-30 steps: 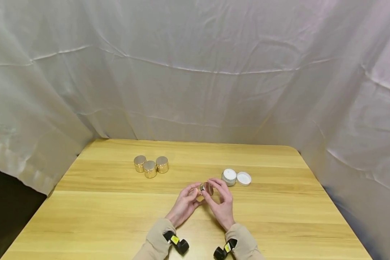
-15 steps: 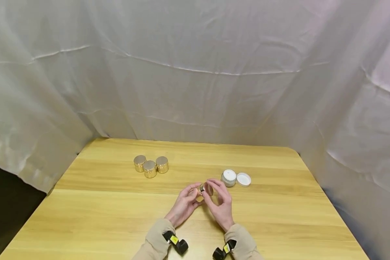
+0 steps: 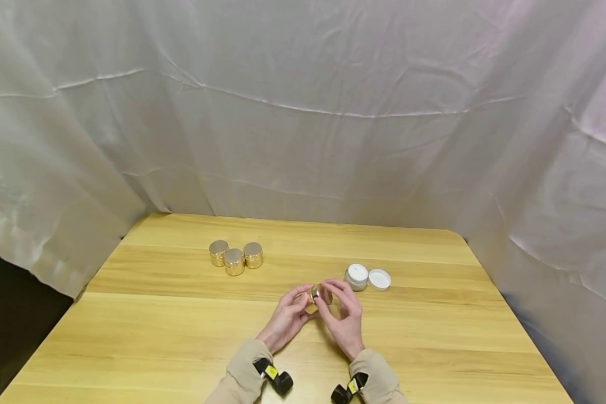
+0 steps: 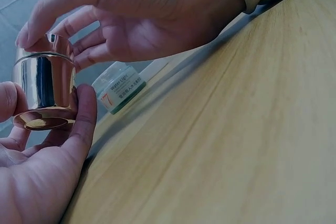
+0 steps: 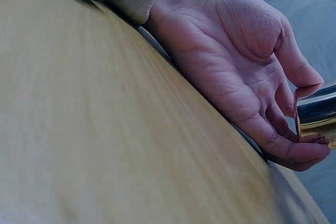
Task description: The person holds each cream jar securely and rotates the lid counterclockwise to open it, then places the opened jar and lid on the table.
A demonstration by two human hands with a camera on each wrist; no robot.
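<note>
Above the near half of the desk (image 3: 182, 342), we observe a mirror-finish gold jar (image 4: 47, 82) held between both hands, raised clear of the wood and tipped on its side, its lid end toward the right in the head view. The left hand (image 3: 285, 317) pinches the base end, thumb on one side and fingers round the other. The right hand (image 3: 344, 317) pinches the lid end between thumb and fingertips, its palm hollow and off the jar. From the left wrist we note a seam running round the jar just below the right fingers; from the right wrist, small print on the gold side, too fine to read. Just beyond the right hand stands a small white-topped jar (image 3: 357, 278), which we see in the left wrist view labelled "Water Light" with an orange 7. A round white lid (image 3: 379, 279) lies flat just beside it, on its right. Farther back on the left, three gold jars (image 3: 234, 262) stand upright in a close cluster, the middle one nearest the person. We record beige sleeves (image 3: 242, 370) on both arms, and a pale grey curtain (image 3: 283, 123) behind the desk.
</note>
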